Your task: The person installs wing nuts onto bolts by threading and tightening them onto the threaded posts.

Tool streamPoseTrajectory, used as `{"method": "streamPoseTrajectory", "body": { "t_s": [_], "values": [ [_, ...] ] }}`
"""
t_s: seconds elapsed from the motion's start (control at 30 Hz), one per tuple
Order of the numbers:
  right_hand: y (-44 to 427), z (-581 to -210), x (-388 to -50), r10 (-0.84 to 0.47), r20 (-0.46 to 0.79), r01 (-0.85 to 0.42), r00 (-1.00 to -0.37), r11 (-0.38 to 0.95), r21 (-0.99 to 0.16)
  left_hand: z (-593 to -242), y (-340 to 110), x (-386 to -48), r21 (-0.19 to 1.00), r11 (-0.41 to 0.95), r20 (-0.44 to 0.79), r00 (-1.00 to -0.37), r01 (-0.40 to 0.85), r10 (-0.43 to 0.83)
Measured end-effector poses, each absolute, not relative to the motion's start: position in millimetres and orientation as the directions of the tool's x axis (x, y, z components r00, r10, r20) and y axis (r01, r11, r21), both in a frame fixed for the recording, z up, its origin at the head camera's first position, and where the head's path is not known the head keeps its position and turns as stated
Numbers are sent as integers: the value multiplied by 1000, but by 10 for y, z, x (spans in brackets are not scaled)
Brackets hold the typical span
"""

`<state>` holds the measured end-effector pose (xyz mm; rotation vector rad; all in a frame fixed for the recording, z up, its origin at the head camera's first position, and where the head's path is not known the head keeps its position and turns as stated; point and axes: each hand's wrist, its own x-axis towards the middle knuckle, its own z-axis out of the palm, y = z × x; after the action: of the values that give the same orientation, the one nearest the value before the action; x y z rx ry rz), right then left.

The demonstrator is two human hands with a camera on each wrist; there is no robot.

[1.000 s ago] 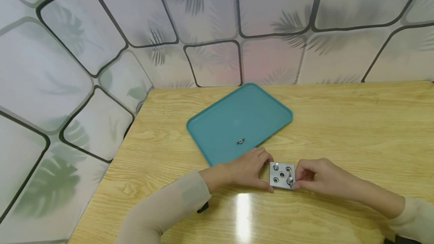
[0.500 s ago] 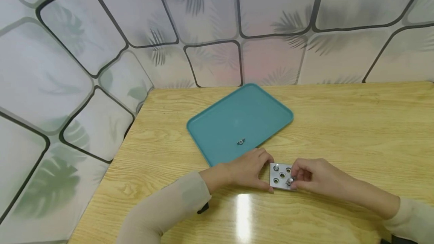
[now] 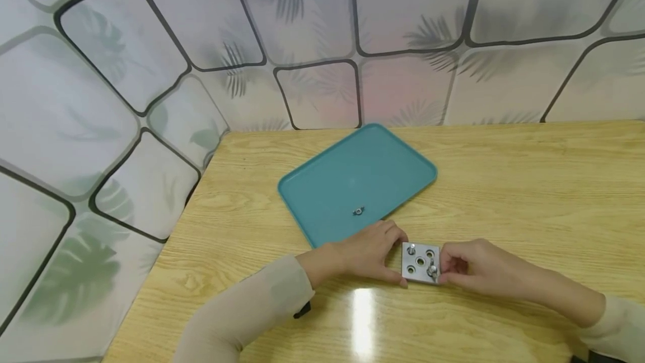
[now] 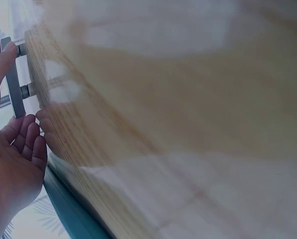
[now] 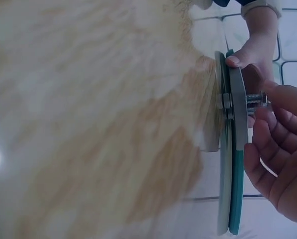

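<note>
A square metal plate (image 3: pixel 420 251) with several holes lies near the middle of the table in the head view. Two bolts rise through it. One bolt (image 3: pixel 411 249) stands bare at the far left corner; on the near right one sits a wing nut (image 3: pixel 432 270). My left hand (image 3: pixel 370 254) grips the plate's left side between thumb and fingers. My right hand (image 3: pixel 481 268) is at the plate's right edge, curled fingertips and thumb at the wing nut. In the right wrist view these fingertips surround the threaded bolt end (image 5: pixel 257 98). Bolt heads (image 4: pixel 25 91) show under the plate in the left wrist view.
Behind the left hand lies a teal tray (image 3: pixel 347 172), set askew on the wooden table (image 3: pixel 534 195). A second wing nut (image 3: pixel 358 211) rests loose in the tray. A patterned curtain (image 3: pixel 408 4) hangs along the table's back and left.
The right fingers have moved in over the wing nut, then back toward the plate's right edge. The left hand and the tray have kept their places.
</note>
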<state>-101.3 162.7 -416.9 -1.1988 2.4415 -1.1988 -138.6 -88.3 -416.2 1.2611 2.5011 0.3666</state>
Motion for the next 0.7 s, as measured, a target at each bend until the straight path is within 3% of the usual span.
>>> {"method": "streamPoseTrajectory", "body": {
  "t_s": [0.2, 0.7],
  "values": [
    [1605, -4138, -1029, -665, 154, -565, -731, 463, -683, -4165, -885, -1380, 361, 580, -162, -563, 731, 810],
    [1612, -4139, -1032, -693, 164, -581, -702, 425, -694, -4167, -884, -1376, 357, 583, -161, -567, 730, 808]
  ]
}}
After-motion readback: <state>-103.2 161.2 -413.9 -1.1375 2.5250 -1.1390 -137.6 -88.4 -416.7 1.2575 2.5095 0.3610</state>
